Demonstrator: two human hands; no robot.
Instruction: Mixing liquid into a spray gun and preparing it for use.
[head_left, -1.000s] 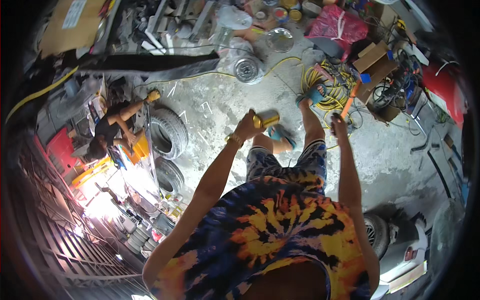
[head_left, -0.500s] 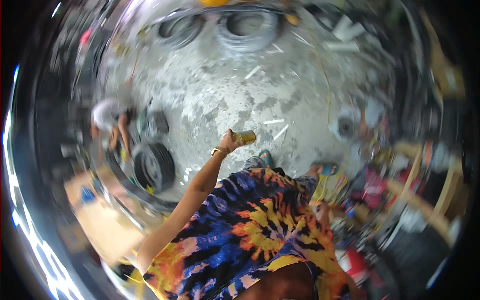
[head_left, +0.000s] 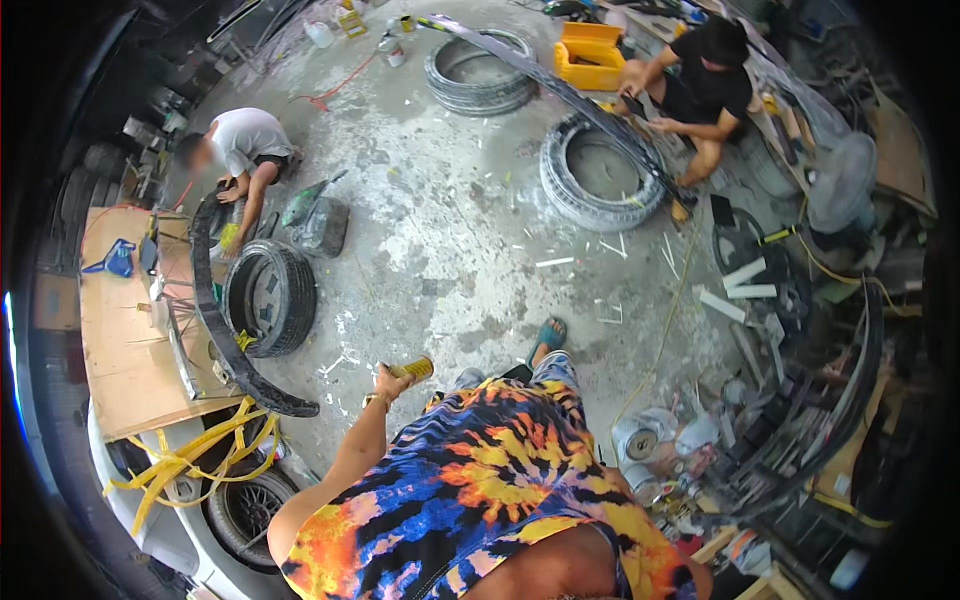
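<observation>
My left hand (head_left: 388, 383) is closed around a yellow cylindrical can (head_left: 414, 369), held out over the grey floor, a watch on its wrist. My right hand is hidden from view behind my patterned top. My sandalled foot (head_left: 548, 335) shows beyond my shorts. To the left of the can are a loose tire (head_left: 300, 305) and a long curved black part (head_left: 280, 398) lying along it and a plywood board (head_left: 130, 370).
A crouched person (head_left: 240, 140) works at the left; another (head_left: 700, 110) squats at upper right beside two tires (head_left: 570, 205) crossed by a long strip (head_left: 540, 72). Clutter (head_left: 770, 430) lines the right, yellow straps (head_left: 180, 470) the lower left. White pieces (head_left: 555, 262) are scattered on the floor.
My body and view have swung round, bringing both co-workers and the tires into different positions. My left hand still holds the can, now lower in view. My right hand has dropped out of sight.
</observation>
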